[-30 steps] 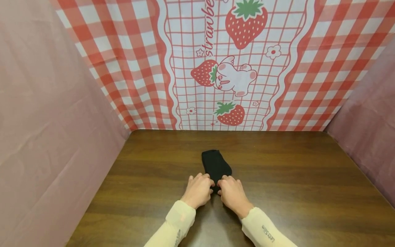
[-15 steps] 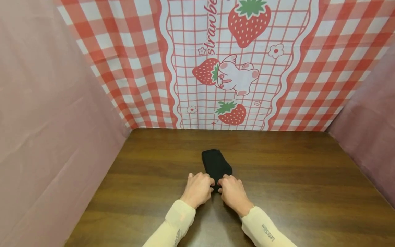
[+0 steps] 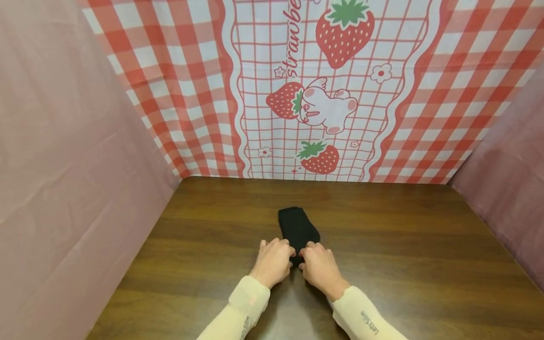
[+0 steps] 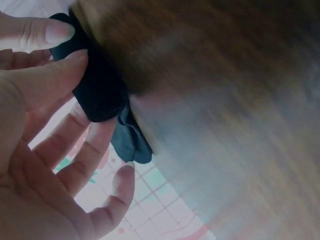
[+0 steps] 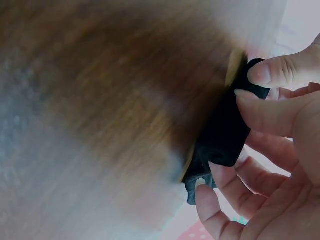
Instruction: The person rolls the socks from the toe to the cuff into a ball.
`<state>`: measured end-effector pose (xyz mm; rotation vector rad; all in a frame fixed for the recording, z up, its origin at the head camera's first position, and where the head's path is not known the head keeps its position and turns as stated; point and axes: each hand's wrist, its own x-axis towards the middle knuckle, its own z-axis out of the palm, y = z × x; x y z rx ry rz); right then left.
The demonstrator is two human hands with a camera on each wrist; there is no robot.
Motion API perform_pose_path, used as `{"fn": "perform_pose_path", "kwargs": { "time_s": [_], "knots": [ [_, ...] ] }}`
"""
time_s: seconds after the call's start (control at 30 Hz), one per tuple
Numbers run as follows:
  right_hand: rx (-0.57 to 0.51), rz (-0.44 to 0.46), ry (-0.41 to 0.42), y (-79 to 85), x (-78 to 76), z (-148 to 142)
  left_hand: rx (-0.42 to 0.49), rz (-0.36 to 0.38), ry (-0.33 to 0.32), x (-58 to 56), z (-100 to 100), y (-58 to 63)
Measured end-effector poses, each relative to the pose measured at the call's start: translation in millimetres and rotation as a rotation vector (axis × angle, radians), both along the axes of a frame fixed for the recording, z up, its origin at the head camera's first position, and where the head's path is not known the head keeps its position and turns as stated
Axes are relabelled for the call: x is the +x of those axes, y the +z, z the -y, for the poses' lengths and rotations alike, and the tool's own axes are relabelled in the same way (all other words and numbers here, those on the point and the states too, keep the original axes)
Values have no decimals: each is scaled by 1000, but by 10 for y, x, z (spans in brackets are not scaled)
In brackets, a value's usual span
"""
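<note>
A black sock (image 3: 297, 224) lies flat on the wooden table, its far end pointing at the back wall. At its near end, my left hand (image 3: 273, 261) and my right hand (image 3: 321, 269) sit side by side, a narrow gap between them. In the left wrist view the near end of the sock (image 4: 100, 90) is a thick roll, pinched between thumb and fingers. From the right wrist view, the right thumb (image 5: 272, 112) presses the same roll, with fingers curled behind it. A loose, flatter part hangs out past the roll. The fingertips are partly hidden in the head view.
Brown wooden table (image 3: 403, 250) stretches out on both sides of the hands. Behind it hangs a red-and-white checked cloth (image 3: 272, 165) with strawberry prints. Pink cloth (image 3: 85, 165) closes off the left side, and more pink cloth (image 3: 505, 174) the right.
Both hands keep their hold at the near end of the sock, with hardly any movement. The head view has shifted slightly.
</note>
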<state>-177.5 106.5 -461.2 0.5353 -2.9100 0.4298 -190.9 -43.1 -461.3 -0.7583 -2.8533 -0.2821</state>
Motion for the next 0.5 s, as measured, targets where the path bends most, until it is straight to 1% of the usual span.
{"fn": "perform_pose_path", "kwargs": {
  "time_s": [0.13,0.33,0.5],
  "knots": [
    [-17,-18,2,-3,0,-9,-5,7,-2,-5,-3,3],
    [-11,-34,9,-9,-5,-21,-10,8,2,-8,1,18],
    [-15,-21,30,-19,1,-41,6,40,-3,7,5,23]
  ]
}}
